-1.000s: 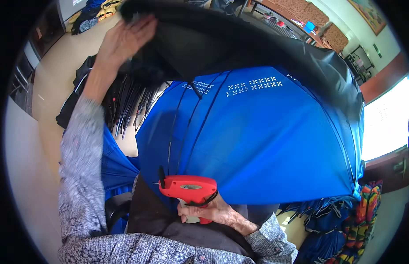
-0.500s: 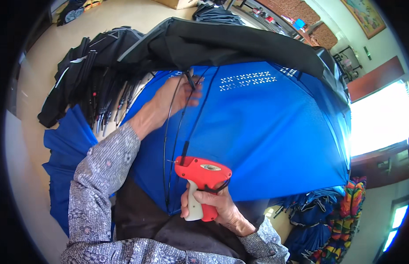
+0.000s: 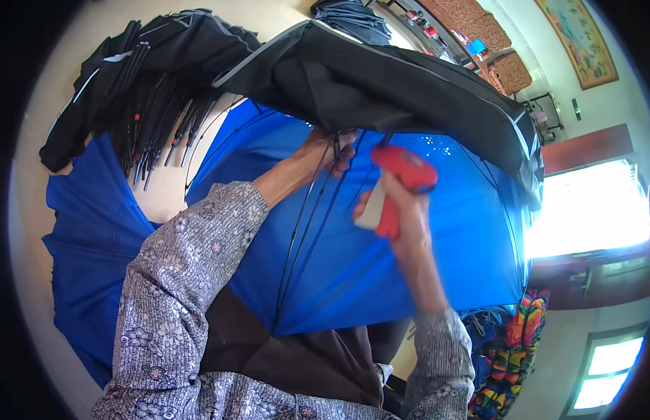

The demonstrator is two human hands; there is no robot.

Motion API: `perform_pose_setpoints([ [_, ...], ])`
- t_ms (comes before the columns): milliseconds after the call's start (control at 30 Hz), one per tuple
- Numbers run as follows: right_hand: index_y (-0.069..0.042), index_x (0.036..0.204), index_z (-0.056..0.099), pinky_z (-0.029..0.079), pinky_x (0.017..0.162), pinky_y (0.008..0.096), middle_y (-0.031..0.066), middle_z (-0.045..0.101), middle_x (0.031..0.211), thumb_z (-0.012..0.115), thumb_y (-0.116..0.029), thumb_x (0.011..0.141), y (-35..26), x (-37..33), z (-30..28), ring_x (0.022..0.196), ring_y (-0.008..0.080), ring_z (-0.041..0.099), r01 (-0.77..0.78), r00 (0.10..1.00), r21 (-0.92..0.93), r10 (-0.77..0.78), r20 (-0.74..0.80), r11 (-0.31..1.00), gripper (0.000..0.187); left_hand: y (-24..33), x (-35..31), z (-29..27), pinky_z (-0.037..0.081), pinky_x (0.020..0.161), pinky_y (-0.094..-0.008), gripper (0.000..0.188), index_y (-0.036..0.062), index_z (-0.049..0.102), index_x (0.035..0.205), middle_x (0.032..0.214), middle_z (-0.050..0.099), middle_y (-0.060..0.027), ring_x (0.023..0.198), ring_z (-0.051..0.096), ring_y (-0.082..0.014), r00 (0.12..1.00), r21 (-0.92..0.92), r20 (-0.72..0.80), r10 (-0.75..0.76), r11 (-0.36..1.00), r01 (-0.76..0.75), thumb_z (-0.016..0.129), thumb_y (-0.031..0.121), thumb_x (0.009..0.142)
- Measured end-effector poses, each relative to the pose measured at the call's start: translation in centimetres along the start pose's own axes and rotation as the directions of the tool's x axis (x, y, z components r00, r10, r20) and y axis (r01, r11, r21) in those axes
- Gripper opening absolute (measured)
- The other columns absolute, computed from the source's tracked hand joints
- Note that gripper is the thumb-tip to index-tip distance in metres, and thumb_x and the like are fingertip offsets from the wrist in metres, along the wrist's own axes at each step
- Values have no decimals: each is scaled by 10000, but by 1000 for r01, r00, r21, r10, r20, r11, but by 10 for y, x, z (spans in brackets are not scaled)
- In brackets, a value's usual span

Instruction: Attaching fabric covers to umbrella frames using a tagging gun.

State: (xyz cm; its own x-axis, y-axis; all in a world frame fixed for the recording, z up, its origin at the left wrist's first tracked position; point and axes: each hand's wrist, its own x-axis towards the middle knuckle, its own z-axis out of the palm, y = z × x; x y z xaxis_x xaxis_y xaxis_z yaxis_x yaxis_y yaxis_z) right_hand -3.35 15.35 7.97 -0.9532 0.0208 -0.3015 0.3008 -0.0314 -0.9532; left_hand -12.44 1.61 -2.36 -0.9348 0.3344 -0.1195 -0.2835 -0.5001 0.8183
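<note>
An open umbrella (image 3: pixel 353 280) with a blue inner face, dark ribs and a black outer layer (image 3: pixel 409 84) folded over its far edge lies across my lap. Just under that black fold, my left hand (image 3: pixel 321 152) curls its fingers around a dark rod at the umbrella's ribs. The fold partly covers those fingers. My right hand (image 3: pixel 410 217) grips a red and white tagging gun (image 3: pixel 407 170), blurred by motion. The gun's front end is close to the black fold, right of my left hand. Whether its needle touches the cloth cannot be made out.
Folded black umbrellas (image 3: pixel 157 77) lie at the far left, shafts toward me. Blue umbrella cloth (image 3: pixel 101 245) spreads along my left side. Rainbow-coloured umbrellas (image 3: pixel 524 329) are piled at the right. Behind stands a shelf or table (image 3: pixel 437 35); a bright window (image 3: pixel 591 210) is at the right.
My right hand has raised the tagging gun from near my lap up toward the far fold. The black fold has come nearer over the blue cloth, and my left hand has shifted right and closed more.
</note>
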Motion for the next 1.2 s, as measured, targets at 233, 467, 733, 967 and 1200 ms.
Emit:
perform_pose_setpoints([
  [233,38,1005,545,536,528,363,165,605,734,594,-139,788,5,72,-3,583,263,625,112,977,-83,-125,-174,990,285,-3,0,2,412,392,-256,348,58,526,932,714,542,-54,508,522,-124,1000,54,20,-14,998,12,608,388,857],
  [467,52,985,557,531,510,368,175,607,735,595,-128,756,10,80,-1,564,270,622,15,985,-163,-43,-168,986,293,3,-2,-3,411,394,-262,434,39,545,930,716,551,-65,496,520,-118,996,120,84,-42,992,32,598,462,849],
  [733,21,1087,508,553,625,390,176,612,826,558,-148,845,10,69,-1,679,279,637,-42,990,-100,28,-138,994,300,2,-4,-6,379,416,-242,428,38,540,963,766,529,-64,514,475,-96,992,137,116,-53,990,37,555,458,878],
  [967,7,1107,488,551,645,394,167,605,819,546,-162,865,20,83,-23,692,275,630,-51,999,131,49,17,990,301,5,-7,-2,366,440,-241,406,60,517,1020,779,524,-63,519,441,-81,987,160,129,-98,984,77,540,445,892],
  [1200,18,1078,498,552,620,407,168,597,785,554,-147,853,19,81,-15,664,282,626,-10,1000,75,8,26,997,285,7,-7,-3,370,440,-241,402,65,502,1036,773,531,-71,520,444,-88,988,151,112,-106,985,88,549,438,892],
])
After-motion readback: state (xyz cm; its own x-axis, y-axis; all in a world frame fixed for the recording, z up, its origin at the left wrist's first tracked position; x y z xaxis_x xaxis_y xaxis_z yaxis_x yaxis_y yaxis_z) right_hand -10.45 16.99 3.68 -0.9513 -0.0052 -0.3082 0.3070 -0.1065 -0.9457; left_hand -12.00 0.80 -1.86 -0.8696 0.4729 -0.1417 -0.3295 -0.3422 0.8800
